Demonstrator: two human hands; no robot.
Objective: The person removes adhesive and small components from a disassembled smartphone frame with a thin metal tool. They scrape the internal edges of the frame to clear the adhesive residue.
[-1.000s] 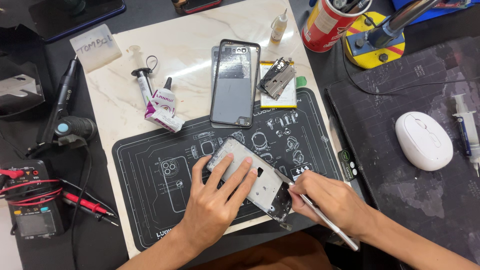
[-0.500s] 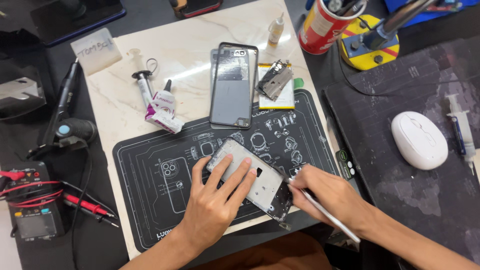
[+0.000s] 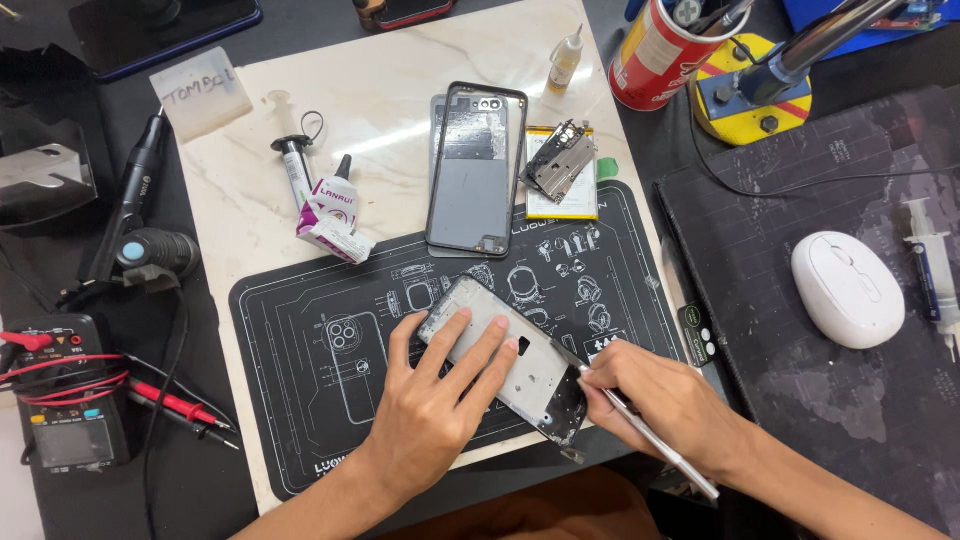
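Below, hands (image 3: pixel 440 410) on flat metal phone frame (image 3: pixel 505 358), slim steel tweezers (image 3: pixel 640 425).

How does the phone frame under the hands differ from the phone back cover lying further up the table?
The phone frame lies slanted across the black mat; the back cover lies nearly straight, mostly on the marble board. The frame is pinned by the left hand while the right hand works a thin metal tool at its edge; the cover lies untouched. The frame looks silvery, the cover dark-rimmed and glossy. Both are flat, phone-shaped parts.

left hand (image 3: pixel 432 412) flat on phone frame (image 3: pixel 503 356), right hand (image 3: pixel 668 402) — gripping tweezers (image 3: pixel 640 427)
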